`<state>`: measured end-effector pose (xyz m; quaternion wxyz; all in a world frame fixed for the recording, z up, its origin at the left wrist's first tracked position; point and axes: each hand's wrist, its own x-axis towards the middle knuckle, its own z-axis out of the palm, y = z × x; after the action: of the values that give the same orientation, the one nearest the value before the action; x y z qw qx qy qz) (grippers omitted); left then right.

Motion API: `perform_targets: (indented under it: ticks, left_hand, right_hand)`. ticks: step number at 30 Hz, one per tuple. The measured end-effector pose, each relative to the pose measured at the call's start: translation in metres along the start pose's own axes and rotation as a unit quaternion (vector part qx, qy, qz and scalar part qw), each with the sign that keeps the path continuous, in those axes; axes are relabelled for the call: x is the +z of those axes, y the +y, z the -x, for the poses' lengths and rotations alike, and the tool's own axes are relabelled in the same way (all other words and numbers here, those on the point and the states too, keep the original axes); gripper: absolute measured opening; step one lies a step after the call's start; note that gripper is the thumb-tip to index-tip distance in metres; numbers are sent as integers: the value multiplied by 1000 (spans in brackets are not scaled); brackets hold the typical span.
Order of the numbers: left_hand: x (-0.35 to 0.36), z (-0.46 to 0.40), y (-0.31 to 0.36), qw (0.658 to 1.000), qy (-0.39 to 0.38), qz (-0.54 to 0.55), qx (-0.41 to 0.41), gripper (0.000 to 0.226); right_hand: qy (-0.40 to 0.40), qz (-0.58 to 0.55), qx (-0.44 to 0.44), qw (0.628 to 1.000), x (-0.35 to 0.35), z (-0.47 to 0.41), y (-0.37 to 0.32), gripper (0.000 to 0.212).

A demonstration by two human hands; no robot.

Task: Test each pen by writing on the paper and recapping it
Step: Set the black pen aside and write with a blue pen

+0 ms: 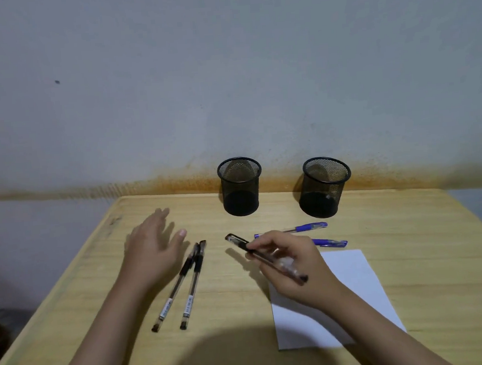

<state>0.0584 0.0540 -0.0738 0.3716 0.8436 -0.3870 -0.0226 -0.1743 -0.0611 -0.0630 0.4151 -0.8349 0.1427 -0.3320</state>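
My right hand (290, 267) grips a capped black pen (240, 243) above the table, with the cap end pointing up and left. My left hand (153, 245) hovers open and flat over the table's left part, holding nothing. Two more capped black pens (184, 283) lie side by side just right of my left hand. Behind my right hand lie two blue pens (305, 228), one partly hidden by my fingers. A white sheet of paper (351, 271) lies under my right wrist.
Two black mesh pen cups stand at the table's back edge against the wall, one at centre (240, 186) and one to its right (324, 186). The wooden table (84, 278) ends at left and right edges.
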Motion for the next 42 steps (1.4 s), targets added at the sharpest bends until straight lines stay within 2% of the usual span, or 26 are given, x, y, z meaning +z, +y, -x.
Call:
perform_targets:
  ticks: [3, 5, 12, 19, 23, 26, 29, 36, 39, 42]
  left_hand:
    - [8, -13, -27, 985, -97, -143, -21, 66]
    - [16, -14, -32, 972, -123, -198, -16, 65]
    - [19, -15, -32, 971, -120, -207, -7, 63]
    - [18, -16, -33, 973, -120, -197, -7, 63]
    - [17, -16, -33, 973, -124, -194, -4, 63]
    - [17, -16, -33, 974, -125, -192, -2, 63]
    - [17, -16, -33, 974, -125, -189, -3, 63]
    - [17, -15, -33, 974, -119, -194, -6, 63]
    - [17, -14, -33, 982, -94, -162, -8, 61]
    - [14, -7, -23, 997, -24, -70, -17, 56]
  right_hand:
    - [-86, 97, -3, 992, 11, -5, 1, 35]
    - [-114, 129, -3, 985, 19, -9, 1, 35]
    - [-175, 235, -90, 952, 47, -26, 10, 29]
    - [-177, 255, -89, 946, 59, -29, 16, 31]
    - [-126, 255, -73, 956, 41, -24, 14, 31]
    - [-57, 272, -31, 960, 10, -20, 23, 22]
    - [-3, 314, 26, 949, -26, -17, 39, 11]
    - [-37, 462, 85, 882, -67, -5, 52, 19]
    - [2, 450, 28, 893, -64, -2, 55, 23]
    - [85, 377, 22, 922, -59, 4, 52, 34]
